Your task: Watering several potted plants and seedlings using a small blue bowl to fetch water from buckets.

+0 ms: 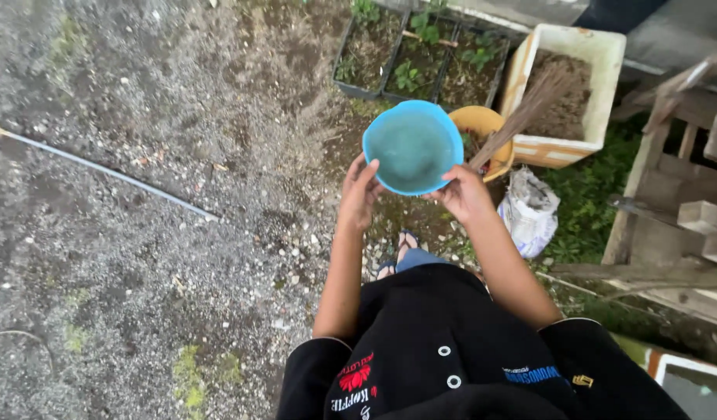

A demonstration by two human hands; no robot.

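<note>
A round light-blue plastic bowl (412, 146) is held out in front of me at chest height, its empty inside facing up. My left hand (360, 189) grips the bowl's left rim with the thumb over the edge. Gripping the lower right rim is my right hand (462, 192). Both bare forearms reach forward from black sleeves. My foot in a sandal (405, 247) shows on the gravel below the bowl.
Gravel and dirt ground stretches left, crossed by a thin grey pipe (102, 169). Ahead stand black seedling trays (409, 54), a white foam box of soil (564, 85), a yellow bucket (483, 128) with a stick broom (526, 113), a white sack (528, 211). Wooden frames (677, 210) stand right.
</note>
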